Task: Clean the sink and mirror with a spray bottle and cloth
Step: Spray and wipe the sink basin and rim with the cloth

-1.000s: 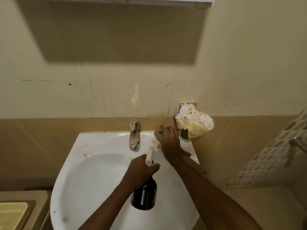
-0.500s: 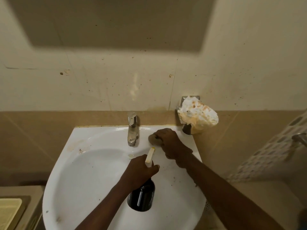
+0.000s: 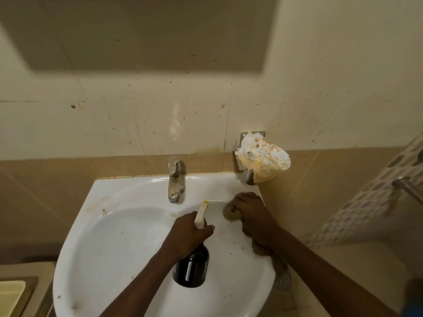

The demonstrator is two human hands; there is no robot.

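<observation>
A white sink (image 3: 109,243) with dirt specks fills the lower middle of the head view. My left hand (image 3: 188,234) grips the neck of a black spray bottle (image 3: 191,267) over the basin, its pale nozzle (image 3: 201,212) pointing toward the back rim. My right hand (image 3: 250,211) holds a brownish cloth (image 3: 230,213) bunched against the sink's right rim; more cloth (image 3: 261,248) shows under my wrist. The mirror is out of frame; only its shadow falls on the wall.
A chrome tap (image 3: 175,179) stands at the back rim. A wall holder with a stained white lump (image 3: 263,159) hangs just right of the sink. A metal rail (image 3: 407,186) juts from the right wall. A floor drain (image 3: 283,280) lies below the sink's right edge.
My right hand has slid the cloth from beside the tap along the rim to the right edge of the sink. The left hand and bottle stayed nearly still.
</observation>
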